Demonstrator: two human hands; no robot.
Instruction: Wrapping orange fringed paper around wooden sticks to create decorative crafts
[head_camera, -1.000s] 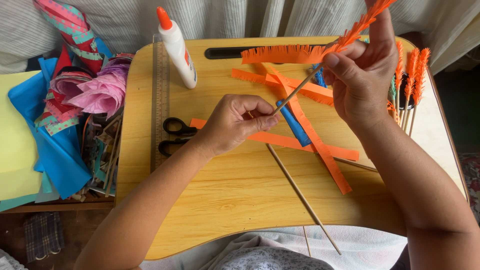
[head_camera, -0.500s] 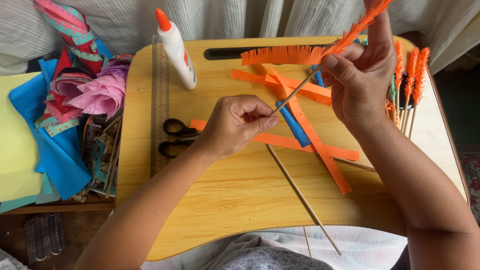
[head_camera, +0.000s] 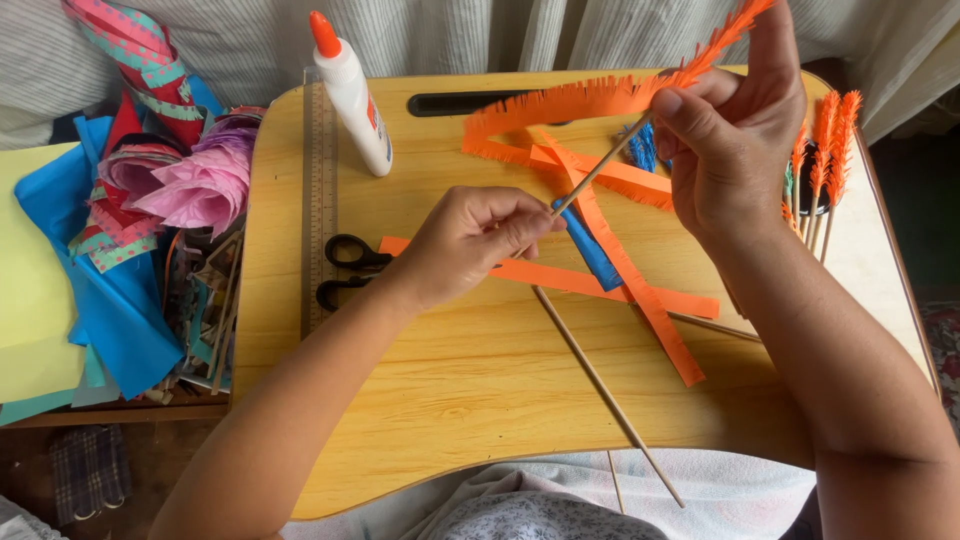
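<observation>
My left hand (head_camera: 470, 245) pinches the lower end of a thin wooden skewer (head_camera: 600, 170) above the wooden lap desk (head_camera: 480, 390). My right hand (head_camera: 730, 140) grips the skewer's upper part, where fringed orange paper (head_camera: 715, 40) is wound around it. A long fringed orange strip (head_camera: 560, 105) trails left from my right hand and curves down to the desk. More orange paper strips (head_camera: 640, 290) lie crossed on the desk under both hands, with a blue pen (head_camera: 590, 250) among them.
A bare skewer (head_camera: 605, 395) lies slanted toward the desk's near edge. Black scissors (head_camera: 345, 270), a ruler (head_camera: 318, 200) and a white glue bottle (head_camera: 350, 90) are on the left. Finished orange feathery sticks (head_camera: 830, 150) stand at right. Coloured paper scraps (head_camera: 140, 210) pile beside the desk.
Both hands stay almost in place on the skewer; my fingers shift only slightly.
</observation>
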